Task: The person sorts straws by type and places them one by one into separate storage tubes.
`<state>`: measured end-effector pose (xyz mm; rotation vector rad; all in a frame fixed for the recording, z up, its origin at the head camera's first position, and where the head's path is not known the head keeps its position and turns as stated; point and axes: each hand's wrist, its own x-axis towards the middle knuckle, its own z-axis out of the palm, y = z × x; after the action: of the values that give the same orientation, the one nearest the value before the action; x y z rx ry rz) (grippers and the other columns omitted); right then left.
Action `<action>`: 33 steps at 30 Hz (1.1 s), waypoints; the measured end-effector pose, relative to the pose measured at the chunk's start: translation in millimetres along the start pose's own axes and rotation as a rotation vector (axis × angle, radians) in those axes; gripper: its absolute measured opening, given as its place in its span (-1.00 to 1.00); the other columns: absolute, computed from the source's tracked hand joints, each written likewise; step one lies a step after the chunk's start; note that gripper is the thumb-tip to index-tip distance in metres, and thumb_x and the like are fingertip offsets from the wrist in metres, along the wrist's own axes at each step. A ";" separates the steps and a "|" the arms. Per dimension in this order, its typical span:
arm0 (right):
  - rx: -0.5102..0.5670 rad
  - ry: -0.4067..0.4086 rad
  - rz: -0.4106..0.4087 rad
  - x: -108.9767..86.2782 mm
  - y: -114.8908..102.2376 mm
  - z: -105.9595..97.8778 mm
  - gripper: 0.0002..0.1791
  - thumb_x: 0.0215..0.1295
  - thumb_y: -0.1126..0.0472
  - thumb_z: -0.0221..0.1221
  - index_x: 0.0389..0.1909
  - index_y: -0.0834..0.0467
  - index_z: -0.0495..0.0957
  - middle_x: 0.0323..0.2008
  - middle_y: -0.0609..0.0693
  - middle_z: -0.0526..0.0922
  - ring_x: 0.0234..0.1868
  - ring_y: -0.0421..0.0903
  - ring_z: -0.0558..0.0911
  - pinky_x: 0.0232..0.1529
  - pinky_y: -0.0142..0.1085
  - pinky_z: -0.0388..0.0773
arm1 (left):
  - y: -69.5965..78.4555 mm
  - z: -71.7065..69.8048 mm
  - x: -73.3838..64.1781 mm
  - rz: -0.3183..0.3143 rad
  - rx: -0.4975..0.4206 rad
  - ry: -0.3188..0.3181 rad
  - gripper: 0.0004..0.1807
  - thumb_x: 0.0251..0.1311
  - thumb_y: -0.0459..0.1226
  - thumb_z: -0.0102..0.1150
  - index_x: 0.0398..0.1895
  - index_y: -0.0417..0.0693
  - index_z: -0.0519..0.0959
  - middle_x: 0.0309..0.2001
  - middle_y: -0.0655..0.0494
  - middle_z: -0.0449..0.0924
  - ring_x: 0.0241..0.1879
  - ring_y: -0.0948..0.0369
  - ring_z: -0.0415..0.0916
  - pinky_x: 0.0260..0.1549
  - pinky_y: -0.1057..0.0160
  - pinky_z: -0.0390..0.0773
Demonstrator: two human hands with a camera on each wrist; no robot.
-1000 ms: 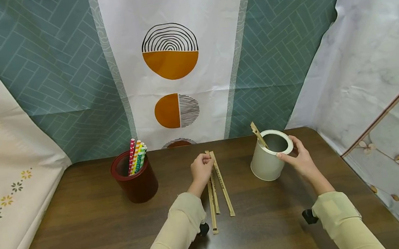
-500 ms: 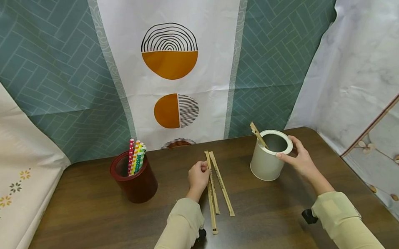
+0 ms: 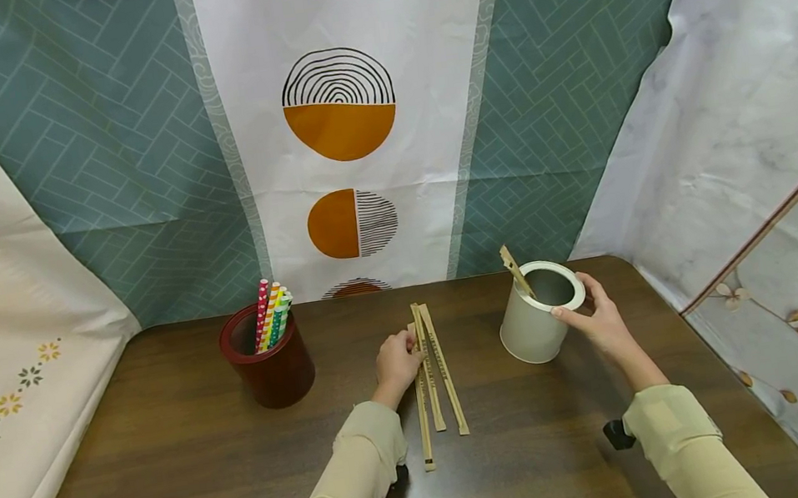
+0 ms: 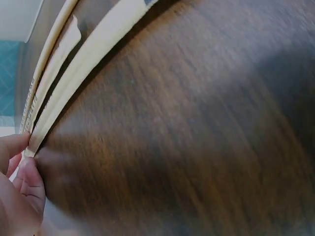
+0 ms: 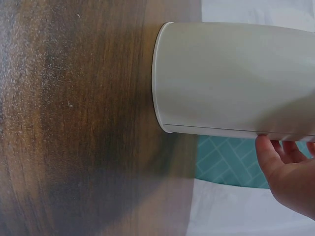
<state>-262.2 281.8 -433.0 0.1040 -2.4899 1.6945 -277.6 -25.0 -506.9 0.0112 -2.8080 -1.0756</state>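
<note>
Three slim paper-wrapped straws lie lengthwise on the table, the left one (image 3: 425,430), the middle one (image 3: 434,400) and the right one (image 3: 446,373). My left hand (image 3: 396,363) pinches the left straw near its far end between thumb and fingertips; the left wrist view shows this straw (image 4: 78,66) running out from the fingers (image 4: 30,172). A white canister (image 3: 531,332) stands upright at the right, one wrapped straw (image 3: 515,269) leaning out of it. My right hand (image 3: 603,323) holds the canister by its right side, thumb near the rim, fingers partly hidden behind.
A dark red-brown cup (image 3: 280,382) with several colourful patterned straws (image 3: 273,316) stands at the left back of the wooden table (image 3: 172,481). Behind the table's far edge hangs a patterned cloth (image 3: 151,147), with a marbled floral cloth (image 3: 752,110) on the right.
My left hand has come slightly toward me and left, from the straws' far ends to the left straw. The middle straw has shifted slightly right. My right hand stays on the canister.
</note>
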 end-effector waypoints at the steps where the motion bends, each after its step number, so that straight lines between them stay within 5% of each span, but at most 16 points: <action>1: 0.003 0.001 0.001 0.0 0.0 0.1 -0.19 0.11 0.31 0.15 0.31 0.25 -0.09 0.18 0.26 0.15 0.11 0.07 0.23 -0.25 -0.69 0.30 | 0.1 -0.1 0.0 -0.004 0.008 -0.010 -0.80 -0.12 -0.28 0.31 -0.46 -0.11 0.48 -0.46 0.05 0.44 -0.47 0.16 0.35 -0.49 0.22 0.34; 16: 0.010 -0.004 0.008 -0.5 -0.6 0.1 -0.18 0.12 0.29 0.15 0.31 0.28 -0.11 0.19 0.29 0.13 0.12 0.10 0.22 -0.25 -0.69 0.29 | -2.4 -6.1 3.5 -0.017 0.081 -0.069 -0.83 -0.10 -0.25 0.30 -0.45 -0.10 0.54 -0.55 0.15 0.50 -0.53 0.20 0.41 -0.53 0.27 0.41; 25: 0.012 -0.002 -0.004 0.0 -0.7 0.5 -0.20 0.11 0.31 0.15 0.30 0.27 -0.09 0.18 0.28 0.15 0.11 0.10 0.23 -0.25 -0.69 0.29 | -3.4 -15.0 7.2 0.006 0.108 -0.147 -0.70 -0.11 -0.34 0.21 -0.73 -0.06 0.25 -0.70 0.15 0.16 -0.66 0.24 0.09 -0.62 0.35 0.13; 30: 0.006 -0.003 -0.005 -0.1 -0.3 0.7 -0.21 0.11 0.31 0.15 0.30 0.26 -0.08 0.16 0.25 0.17 0.10 0.06 0.24 -0.25 -0.68 0.30 | -5.8 -18.6 6.8 0.001 0.091 -0.165 -0.90 -0.13 -0.28 0.22 -0.57 -0.12 0.51 -0.59 0.11 0.47 -0.58 0.22 0.34 -0.52 0.28 0.36; 33: 0.006 -0.003 0.000 -0.2 -0.3 0.5 -0.20 0.12 0.30 0.15 0.31 0.25 -0.08 0.16 0.24 0.17 0.09 0.04 0.24 -0.25 -0.68 0.30 | -7.8 -20.1 5.8 -0.010 0.064 -0.167 -0.81 -0.14 -0.26 0.23 -0.41 -0.14 0.59 -0.43 0.04 0.60 -0.45 0.13 0.48 -0.39 0.20 0.46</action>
<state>-262.0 281.3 -433.0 0.1076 -2.4873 1.7034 -281.2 -44.5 -496.6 -0.0616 -2.9924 -1.0341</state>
